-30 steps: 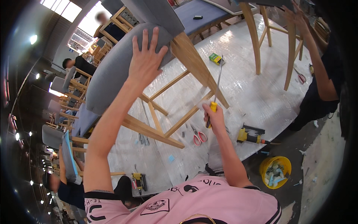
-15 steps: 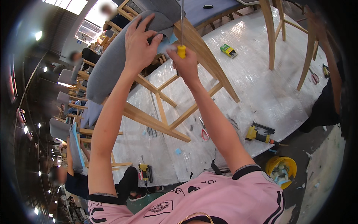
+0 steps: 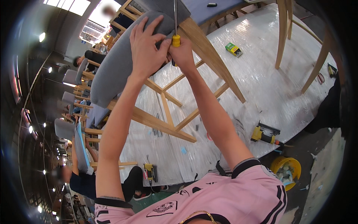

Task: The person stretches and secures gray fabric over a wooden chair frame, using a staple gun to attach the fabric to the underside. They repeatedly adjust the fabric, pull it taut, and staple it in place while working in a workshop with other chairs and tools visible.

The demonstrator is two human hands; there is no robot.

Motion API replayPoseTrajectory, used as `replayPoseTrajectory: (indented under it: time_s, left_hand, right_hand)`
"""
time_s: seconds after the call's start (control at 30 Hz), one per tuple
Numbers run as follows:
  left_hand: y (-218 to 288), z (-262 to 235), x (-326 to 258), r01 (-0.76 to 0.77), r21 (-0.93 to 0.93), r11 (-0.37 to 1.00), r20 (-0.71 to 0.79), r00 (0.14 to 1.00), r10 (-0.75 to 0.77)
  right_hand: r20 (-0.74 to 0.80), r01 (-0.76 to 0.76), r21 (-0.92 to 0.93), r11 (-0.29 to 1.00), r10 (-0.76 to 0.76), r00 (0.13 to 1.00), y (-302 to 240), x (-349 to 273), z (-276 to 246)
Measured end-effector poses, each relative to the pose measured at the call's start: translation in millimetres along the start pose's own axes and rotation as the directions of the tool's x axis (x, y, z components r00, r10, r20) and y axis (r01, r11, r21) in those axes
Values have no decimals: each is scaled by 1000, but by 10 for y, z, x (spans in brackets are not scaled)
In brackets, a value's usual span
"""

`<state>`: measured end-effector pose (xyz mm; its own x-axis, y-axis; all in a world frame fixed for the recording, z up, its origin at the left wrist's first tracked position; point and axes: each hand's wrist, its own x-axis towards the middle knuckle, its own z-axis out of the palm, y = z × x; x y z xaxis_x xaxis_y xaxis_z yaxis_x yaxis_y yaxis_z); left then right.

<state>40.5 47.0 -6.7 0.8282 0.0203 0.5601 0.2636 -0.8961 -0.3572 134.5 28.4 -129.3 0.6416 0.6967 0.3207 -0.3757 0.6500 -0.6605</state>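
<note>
Head view: a person in a pink shirt works with both arms raised at an upturned wooden chair frame [image 3: 175, 123] resting on a plastic-wrapped counter [image 3: 268, 86]. The left hand [image 3: 146, 48] lies flat on the chair's grey upholstered backrest [image 3: 112, 71], fingers [image 3: 140, 28] spread apart and pressing the fabric near its upper edge. Just beside it, touching at the thumb, the right hand [image 3: 182, 54] is clamped around the yellow handle of a screwdriver [image 3: 175, 39], whose metal shaft runs straight up to the grey seat underside at the top edge of the picture. A pale wooden chair leg [image 3: 214, 56] slants down from the hands toward the counter's middle.

The counter's far right half is largely bare wrap, crossed only by the legs of a second chair [image 3: 283, 33]. A small green box [image 3: 234, 49] sits well apart from the hands, toward the far edge. A yellow power tool [image 3: 265, 134] lies at the near right edge; another tool [image 3: 150, 172] sits at the near left edge. A yellow bucket [image 3: 286, 170] stands on the floor below the near right corner. Other workers and chairs crowd the aisle along the left.
</note>
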Motion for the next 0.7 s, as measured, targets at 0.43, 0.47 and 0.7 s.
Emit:
replayPoseTrajectory:
  time_s: [0.43, 0.47, 0.7]
  left_hand:
    - [-378, 17, 76, 183, 165, 969, -7, 983, -184]
    - [-391, 30, 89, 178, 163, 970, -4, 984, -180]
    - [-441, 93, 136, 180, 154, 971, 0, 983, -182]
  right_hand:
    - [-44, -99, -216, 971, 91, 995, 494, -1387, -550]
    - [-26, -78, -258, 963, 74, 997, 524, -1414, -560]
    - [20, -101, -280, 955, 111, 994, 640, -1298, -545]
